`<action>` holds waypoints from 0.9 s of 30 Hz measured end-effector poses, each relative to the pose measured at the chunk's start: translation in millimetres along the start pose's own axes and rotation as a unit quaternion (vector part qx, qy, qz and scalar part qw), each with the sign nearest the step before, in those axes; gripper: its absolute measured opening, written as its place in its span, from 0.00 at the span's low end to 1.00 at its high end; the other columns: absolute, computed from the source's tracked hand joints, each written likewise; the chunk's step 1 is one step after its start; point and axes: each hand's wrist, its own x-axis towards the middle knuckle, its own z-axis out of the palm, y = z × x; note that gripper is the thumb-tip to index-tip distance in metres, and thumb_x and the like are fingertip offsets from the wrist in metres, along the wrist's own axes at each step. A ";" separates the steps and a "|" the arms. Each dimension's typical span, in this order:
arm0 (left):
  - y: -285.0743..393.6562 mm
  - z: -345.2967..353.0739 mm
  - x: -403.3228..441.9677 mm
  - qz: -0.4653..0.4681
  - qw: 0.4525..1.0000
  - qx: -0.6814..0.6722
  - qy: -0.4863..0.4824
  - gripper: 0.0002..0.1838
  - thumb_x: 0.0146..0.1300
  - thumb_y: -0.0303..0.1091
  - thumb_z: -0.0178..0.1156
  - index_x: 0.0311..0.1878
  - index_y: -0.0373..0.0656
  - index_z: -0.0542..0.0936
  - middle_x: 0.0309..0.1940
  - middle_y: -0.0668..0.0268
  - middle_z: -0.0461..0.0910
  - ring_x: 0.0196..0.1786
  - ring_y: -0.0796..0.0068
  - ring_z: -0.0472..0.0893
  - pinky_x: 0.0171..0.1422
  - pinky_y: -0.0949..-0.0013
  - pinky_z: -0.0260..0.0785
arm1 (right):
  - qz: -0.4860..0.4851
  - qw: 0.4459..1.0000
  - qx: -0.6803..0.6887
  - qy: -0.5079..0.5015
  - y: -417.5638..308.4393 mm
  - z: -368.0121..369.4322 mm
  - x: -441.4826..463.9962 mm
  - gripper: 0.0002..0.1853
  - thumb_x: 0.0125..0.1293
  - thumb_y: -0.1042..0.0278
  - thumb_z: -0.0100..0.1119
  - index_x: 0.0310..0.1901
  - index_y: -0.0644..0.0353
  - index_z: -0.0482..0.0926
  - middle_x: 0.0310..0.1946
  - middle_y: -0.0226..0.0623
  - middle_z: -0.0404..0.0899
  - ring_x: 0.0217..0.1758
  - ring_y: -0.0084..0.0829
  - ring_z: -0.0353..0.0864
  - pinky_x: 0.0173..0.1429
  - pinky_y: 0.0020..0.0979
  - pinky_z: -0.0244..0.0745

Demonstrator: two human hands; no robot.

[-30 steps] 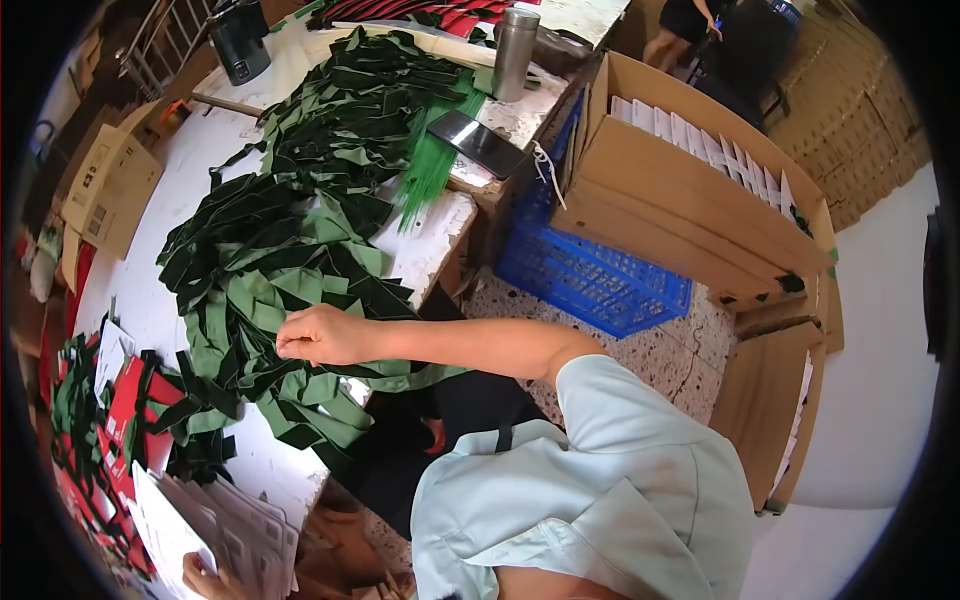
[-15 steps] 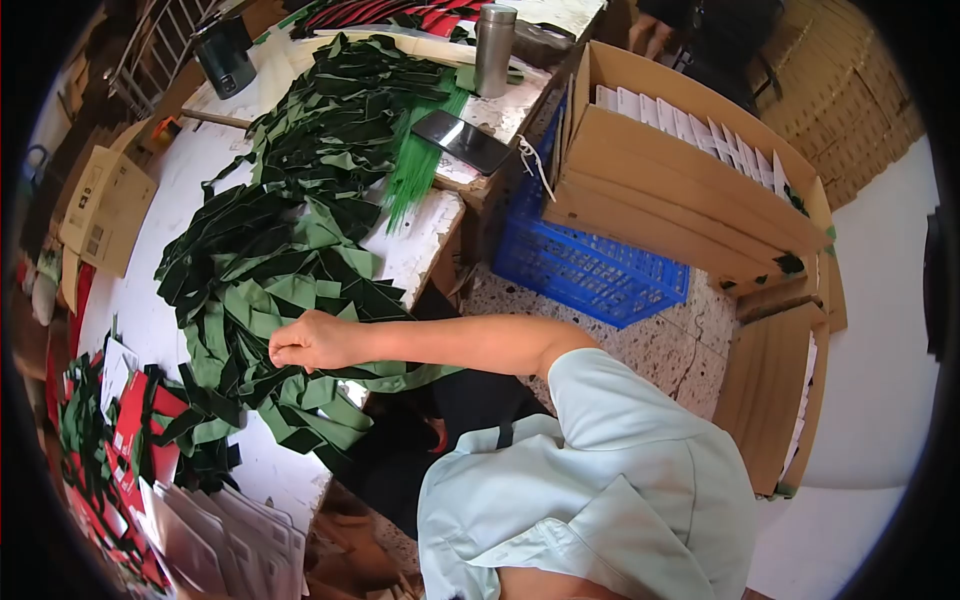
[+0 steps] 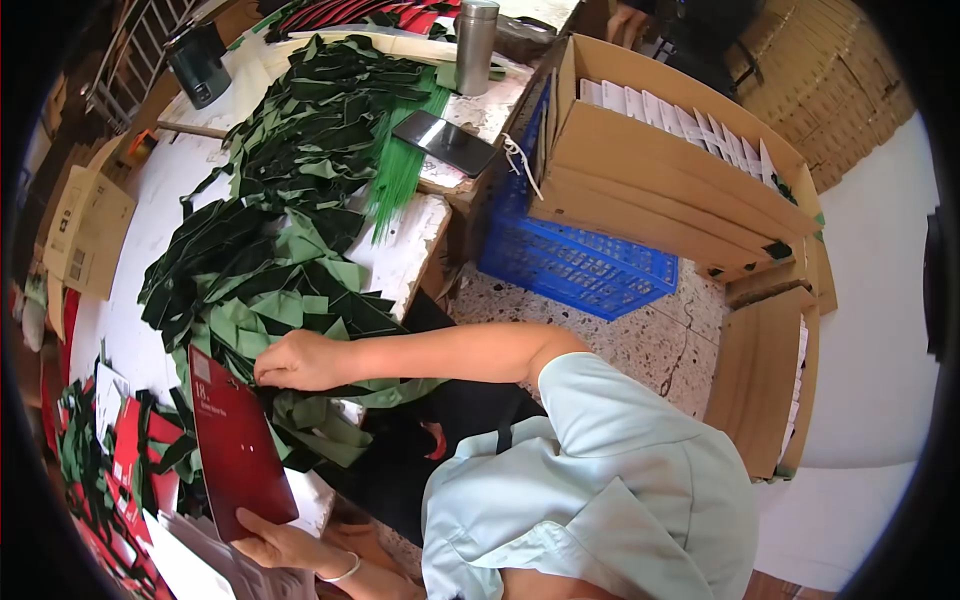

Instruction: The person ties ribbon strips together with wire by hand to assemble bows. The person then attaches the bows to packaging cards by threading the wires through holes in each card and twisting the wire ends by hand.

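My left hand (image 3: pixel 268 542) grips the lower end of a red printed card (image 3: pixel 236 450) marked "18", held tilted over the table's near edge. My right hand (image 3: pixel 300 361) is pinched closed beside the card's upper right edge; what its fingertips hold, if anything, is hidden. Beneath and around the right hand lies a large heap of green ribbon strips (image 3: pixel 240 325), some dark, some pale. Near my left hand stands a row of pale cards (image 3: pixel 190 555), with red cards and green strips (image 3: pixel 130 435) piled beyond.
On the table (image 3: pixel 135 345) are a phone (image 3: pixel 444 141), green ties (image 3: pixel 405 165), a steel flask (image 3: pixel 476 50) and a dark cup (image 3: pixel 198 70). To the right, a cardboard box (image 3: pixel 670 165) of white cards rests above a blue crate (image 3: pixel 580 265). A person's legs (image 3: pixel 627 25) show behind.
My left hand has come into view with the red card, raised beside my right hand. My right hand stays closed over the strips, slightly lower in view. The whole view has shifted a little.
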 end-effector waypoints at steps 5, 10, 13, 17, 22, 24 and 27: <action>5.2 4.3 -24.8 -0.242 0.969 -0.050 -0.027 0.21 0.67 0.35 0.60 0.55 0.26 0.75 0.50 0.54 0.80 0.45 0.67 0.78 0.54 0.66 0.72 | -0.013 0.999 -0.036 -0.024 -4.7 1.2 4.3 0.08 0.65 0.66 0.56 0.38 0.61 0.81 0.33 0.40 0.83 0.37 0.41 0.82 0.41 0.36 0.76; 7.2 4.9 -26.6 -0.391 0.896 -0.210 0.034 0.20 0.63 0.31 0.64 0.53 0.27 0.75 0.47 0.57 0.79 0.43 0.66 0.78 0.46 0.59 0.77 | -0.033 0.993 -0.064 -0.095 -1.2 6.0 11.4 0.11 0.67 0.61 0.55 0.41 0.58 0.83 0.40 0.37 0.84 0.43 0.36 0.84 0.47 0.34 0.79; -8.2 -4.4 -16.1 -0.344 0.917 -0.201 0.035 0.15 0.63 0.26 0.63 0.51 0.30 0.77 0.47 0.64 0.79 0.45 0.74 0.77 0.53 0.71 0.69 | 0.006 0.985 -0.101 -0.138 -12.8 11.7 19.4 0.11 0.68 0.63 0.57 0.42 0.60 0.82 0.37 0.39 0.84 0.39 0.38 0.84 0.44 0.32 0.78; -12.4 -0.4 -2.7 -0.245 0.920 -0.305 0.024 0.13 0.64 0.21 0.61 0.52 0.34 0.79 0.50 0.65 0.79 0.51 0.76 0.76 0.60 0.70 0.66 | 0.016 0.975 -0.099 -0.199 -18.5 20.0 29.2 0.08 0.67 0.69 0.55 0.41 0.64 0.80 0.35 0.39 0.83 0.39 0.38 0.83 0.43 0.32 0.76; -14.5 2.3 -0.6 -0.265 0.905 -0.332 -0.003 0.13 0.64 0.21 0.60 0.52 0.35 0.78 0.50 0.66 0.79 0.51 0.76 0.76 0.61 0.70 0.65 | 0.033 0.956 -0.129 -0.261 -20.9 23.5 32.2 0.09 0.67 0.68 0.55 0.42 0.63 0.80 0.36 0.41 0.83 0.39 0.41 0.82 0.42 0.35 0.76; -15.5 3.1 -1.4 -0.265 0.903 -0.338 0.002 0.13 0.63 0.21 0.61 0.52 0.35 0.78 0.50 0.66 0.79 0.51 0.76 0.76 0.61 0.70 0.65 | 0.023 0.959 -0.124 -0.255 -17.9 26.1 31.5 0.09 0.67 0.65 0.54 0.40 0.61 0.80 0.34 0.41 0.82 0.37 0.43 0.81 0.40 0.38 0.75; -16.4 5.9 -5.8 -0.233 0.931 -0.280 -0.012 0.13 0.63 0.20 0.62 0.51 0.35 0.78 0.50 0.66 0.79 0.49 0.77 0.77 0.59 0.71 0.67 | 0.013 0.956 -0.127 -0.262 -18.8 25.9 35.1 0.10 0.67 0.64 0.54 0.40 0.60 0.80 0.32 0.41 0.82 0.36 0.44 0.81 0.39 0.39 0.75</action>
